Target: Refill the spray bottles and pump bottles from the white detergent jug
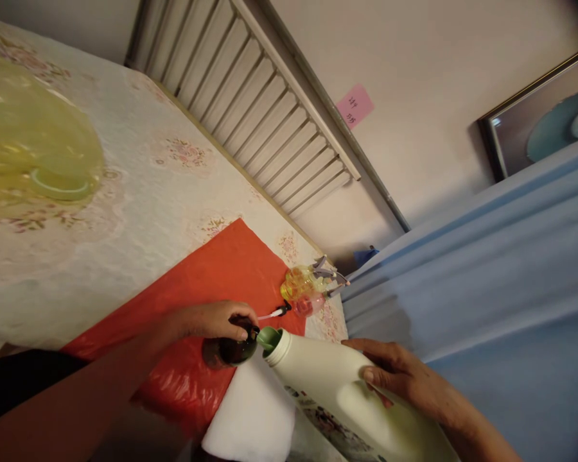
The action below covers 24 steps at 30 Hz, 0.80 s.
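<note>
The bench (125, 212), covered in a pale cloth with faded floral medallions, fills the left of the head view, with a red plastic sheet (221, 269) laid across its near edge and a folded white cloth (250, 417) below that

The large white plastic jug (337, 385) is the biggest thing in hand. Its long axis runs from lower right up to upper left, tilted well over, so that its green-rimmed mouth (268, 338) points toward the small dark brown glass bottle (228, 350) and sits just beside that bottle's top, touching or nearly so; I cannot tell which. The right hand (404, 378) wraps the jug's body from the far side, fingers (370, 375) curled closed against the white wall, thumb hidden behind it

The dark bottle stands on the red sheet, just left of the jug's mouth. The left hand (216, 319) comes in from the left and closes over the bottle's neck and shoulder from above, fingers bent round it and holding it steady. So the jug's opening lies to the right of the left hand's fingers, and the bottle lies up and left along the jug's axis from the right hand

Beyond the bottle, near the bench's far corner, lie two small clear spray bottles, one yellow (298, 282) and one pink (308, 305), touching each other, and a thin white tube with a dark tip (274, 313) lies between them and the left hand
</note>
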{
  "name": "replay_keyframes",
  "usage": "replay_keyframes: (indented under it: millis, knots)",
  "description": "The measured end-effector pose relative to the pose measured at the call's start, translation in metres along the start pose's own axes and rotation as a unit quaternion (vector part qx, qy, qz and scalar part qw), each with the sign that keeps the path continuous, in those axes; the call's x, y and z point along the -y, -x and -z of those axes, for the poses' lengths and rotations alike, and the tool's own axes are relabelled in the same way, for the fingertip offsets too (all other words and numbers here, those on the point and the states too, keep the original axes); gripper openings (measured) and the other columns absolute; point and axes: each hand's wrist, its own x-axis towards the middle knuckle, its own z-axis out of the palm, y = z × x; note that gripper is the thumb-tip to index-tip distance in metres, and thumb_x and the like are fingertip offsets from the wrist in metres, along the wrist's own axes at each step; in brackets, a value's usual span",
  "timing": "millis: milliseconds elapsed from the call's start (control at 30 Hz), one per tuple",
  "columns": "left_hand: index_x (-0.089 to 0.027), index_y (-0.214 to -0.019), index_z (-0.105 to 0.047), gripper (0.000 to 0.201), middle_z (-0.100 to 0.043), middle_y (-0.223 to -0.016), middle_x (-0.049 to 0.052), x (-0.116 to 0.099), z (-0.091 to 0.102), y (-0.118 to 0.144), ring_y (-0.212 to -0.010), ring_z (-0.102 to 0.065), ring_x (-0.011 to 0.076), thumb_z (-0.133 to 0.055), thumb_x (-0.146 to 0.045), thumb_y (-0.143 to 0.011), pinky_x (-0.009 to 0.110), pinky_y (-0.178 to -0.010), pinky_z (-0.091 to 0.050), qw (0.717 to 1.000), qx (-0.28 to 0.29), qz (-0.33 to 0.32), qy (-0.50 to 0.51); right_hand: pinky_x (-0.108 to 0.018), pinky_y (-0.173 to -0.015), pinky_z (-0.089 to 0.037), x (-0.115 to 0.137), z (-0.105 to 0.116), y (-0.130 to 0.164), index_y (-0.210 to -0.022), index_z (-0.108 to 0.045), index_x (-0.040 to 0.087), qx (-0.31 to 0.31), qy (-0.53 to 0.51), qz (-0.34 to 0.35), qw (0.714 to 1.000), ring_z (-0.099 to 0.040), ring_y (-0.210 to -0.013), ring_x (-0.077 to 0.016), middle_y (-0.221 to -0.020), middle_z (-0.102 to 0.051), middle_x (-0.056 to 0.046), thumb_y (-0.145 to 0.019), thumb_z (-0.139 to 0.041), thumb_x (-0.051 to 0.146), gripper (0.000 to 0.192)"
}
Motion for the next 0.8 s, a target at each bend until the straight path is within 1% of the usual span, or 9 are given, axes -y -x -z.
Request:
replay_keyframes:
  millis: [200, 433, 800]
  knots:
    - [-0.025, -0.109, -0.067, 0.034, -0.069, -0.112, 0.000, 0.0027, -0.0003, -0.0002, -0.106, -0.063, 0.0236, -0.063, -0.026, -0.076, 0.029, -0.090, -0.049, 1.000, -0.001, -0.011, -0.002, -0.030, -0.064, -0.053, 0.0004, 0.0002, -0.0004, -0.131, -0.060, 0.017, -0.013, 0.020, -0.010, 1.000, -0.063, -0.075, -0.0210, -0.094, -0.071, -0.009, -0.086, -0.058, 0.059, 0.062]
    - [-0.025, -0.111, -0.066, 0.035, -0.069, -0.113, 0.000, 0.0023, 0.0001, -0.0002, -0.105, -0.064, 0.0234, -0.062, -0.026, -0.076, 0.029, -0.090, -0.049, 1.000, 0.000, -0.002, 0.001, -0.031, -0.066, -0.055, 0.0039, 0.0017, -0.0001, -0.132, -0.060, 0.018, -0.007, 0.022, -0.011, 1.000, -0.064, -0.077, -0.0213, -0.094, -0.071, -0.009, -0.086, -0.058, 0.058, 0.061]
    - [-0.024, -0.111, -0.066, 0.035, -0.069, -0.114, 0.001, -0.0010, 0.0003, 0.0003, -0.107, -0.063, 0.0238, -0.062, -0.025, -0.076, 0.031, -0.093, -0.049, 1.000, 0.002, -0.011, 0.001, -0.032, -0.068, -0.055, 0.0098, 0.0006, 0.0004, -0.131, -0.061, 0.018, -0.017, 0.034, -0.020, 0.999, -0.064, -0.078, -0.0222, -0.094, -0.071, -0.009, -0.085, -0.058, 0.060, 0.062]
